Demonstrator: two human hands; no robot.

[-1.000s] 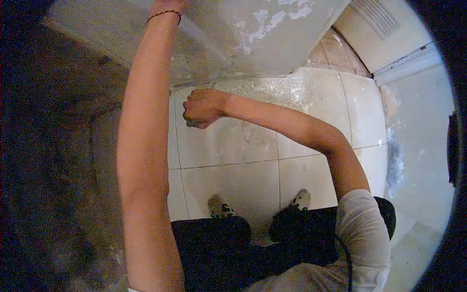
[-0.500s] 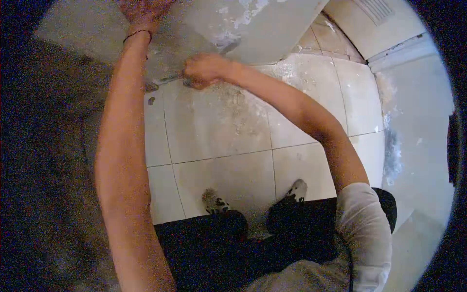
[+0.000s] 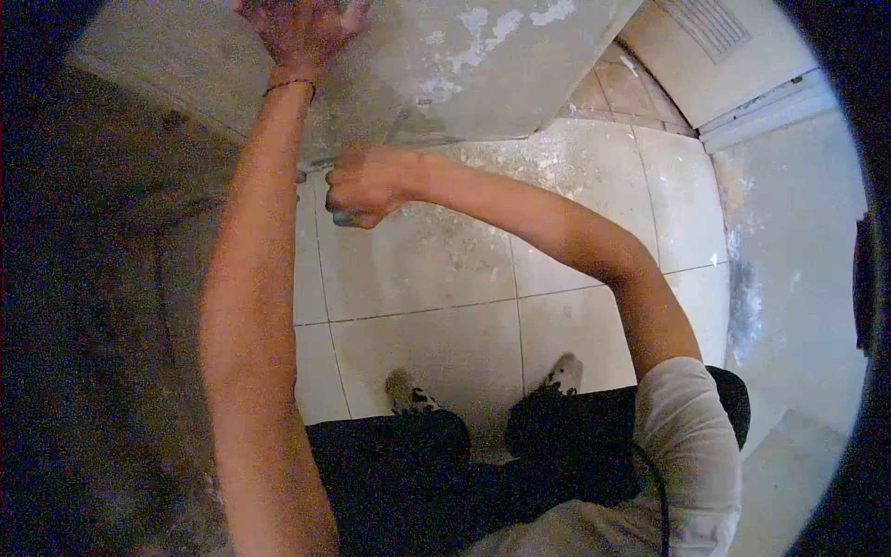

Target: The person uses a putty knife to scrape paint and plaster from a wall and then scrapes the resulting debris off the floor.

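My left hand (image 3: 306, 35) is open and lies against the wall (image 3: 529, 79) at the top of the view, fingers spread and partly cut off by the frame edge. A dark cord bracelet circles that wrist. Lower down, just off the base of the wall, my right hand (image 3: 367, 186) is closed in a fist around a hand tool, and its grey end (image 3: 347, 219) sticks out under the fingers. The rest of the tool is hidden or blurred, so its exact kind does not show. Paint has come off the wall in pale patches (image 3: 487, 37).
Light floor tiles (image 3: 427, 348) with crumbs and white dust (image 3: 548, 158) lie below the wall. My shoes (image 3: 408, 390) and bent knees are close by. A vented panel (image 3: 710, 28) and a stained wall (image 3: 789, 232) stand at the right. The left side is dark.
My right hand has turned and moved slightly left and down, away from the wall's base. My left hand appears a little further right and lower in view, still on the wall.
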